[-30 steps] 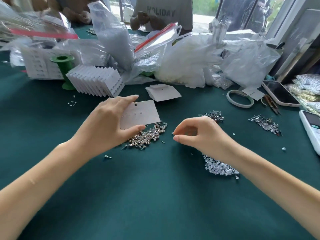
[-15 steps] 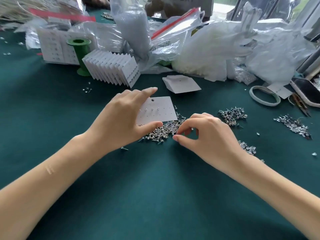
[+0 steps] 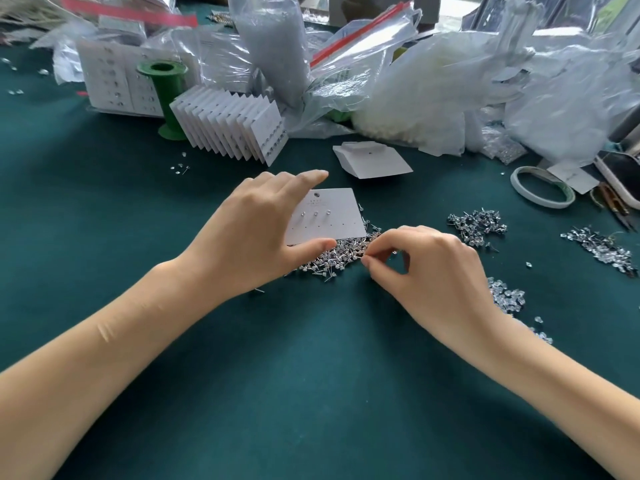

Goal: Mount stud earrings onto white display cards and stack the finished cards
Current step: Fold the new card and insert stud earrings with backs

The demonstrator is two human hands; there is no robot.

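My right hand [image 3: 429,268] is curled over the near edge of the pile of stud earrings [image 3: 341,256], with my thumb and first finger pinched together at the tip. I think a stud is in that pinch, but it is too tiny to see, so I cannot tell for sure. My left hand [image 3: 258,237] holds the white display card [image 3: 332,216] just above the same pile, thumb under the near edge and fingers over the far edge. Three studs sit in a row on the card, and small empty holes show below them. My job now looks like picking one more stud and poking it through a hole. The stud could slip out of my pinch and drop back into the pile, because it is so small and thin. I could also grab two at once, since they lie all tangled. If my left hand tips the card, the three studs could slide out. Both my forearms stretch forward over the green tabletop [image 3: 311,393], wrists low, hands close but not touching. Further back, finished cards [image 3: 235,126] stand in a fanned row beside a green spool [image 3: 166,95]. More stud piles [image 3: 478,225] lie to my right.
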